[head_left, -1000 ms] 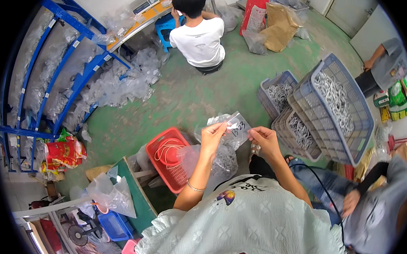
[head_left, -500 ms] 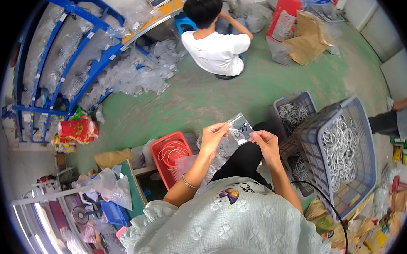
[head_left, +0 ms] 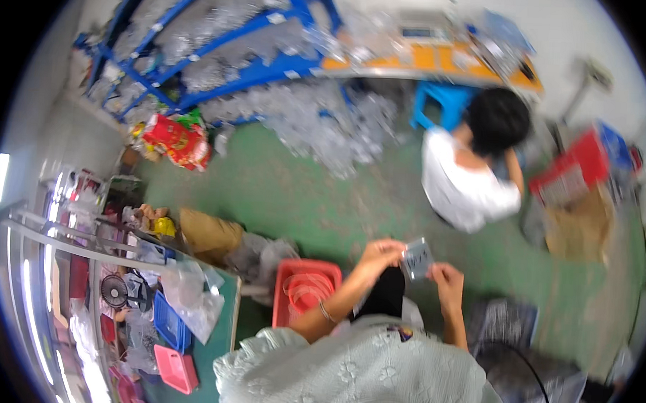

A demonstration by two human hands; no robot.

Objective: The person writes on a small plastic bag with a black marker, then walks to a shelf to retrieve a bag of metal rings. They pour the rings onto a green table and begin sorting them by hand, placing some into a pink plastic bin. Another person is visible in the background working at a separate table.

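Between my two hands is a small clear plastic bag [head_left: 417,259] with dark handwriting on it, held up above my lap. My left hand [head_left: 382,256] pinches its left edge, thumb against fingers. At its lower right edge, my right hand [head_left: 446,277] is closed on the bag in a pinch. Whatever lies inside the bag is too blurred to tell. Just left of my knees stands a red plastic basket [head_left: 283,300] with a thin cord coiled in it.
A person in a white shirt [head_left: 468,182] sits low ahead, beside a blue stool [head_left: 440,103]. Blue shelving [head_left: 260,73] with clear bags stands far left. To my left is a green-topped table [head_left: 220,319] with a blue tray [head_left: 171,322]. Grey crates [head_left: 503,325] stand at my right.
My view has swung left, so the seated person and crates appear further right. Both hands still hold the bag, which now looks more upright.
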